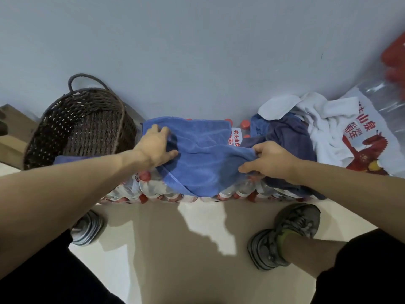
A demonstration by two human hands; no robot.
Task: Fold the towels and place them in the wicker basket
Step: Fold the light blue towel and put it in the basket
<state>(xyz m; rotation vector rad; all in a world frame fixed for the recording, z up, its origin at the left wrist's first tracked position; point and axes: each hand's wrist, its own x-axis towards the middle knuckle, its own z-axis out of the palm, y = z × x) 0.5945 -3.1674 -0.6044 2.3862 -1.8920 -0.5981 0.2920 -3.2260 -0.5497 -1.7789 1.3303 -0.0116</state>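
Grey-blue wall (197, 51), glossy tile floor; shrink-wrapped bottle packs (157, 189) serve as the worktop. Left hand (156, 148), fingers spread, presses flat on the soft blue terry towel (203, 159); right hand (269, 160) pinches its right edge, long axis running L-R btwn them. Dark woven wicker basket (81, 126) sits just left of towel, nearer left hand; crumpled towel pile (289, 132) lies right of it.

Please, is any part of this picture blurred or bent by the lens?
Head view: the red object at the right edge is blurred; the wall's base line curves, typical wide-angle distortion; the blue towel and both hands look sharp; hard-edged shadows lie on the glossy floor.
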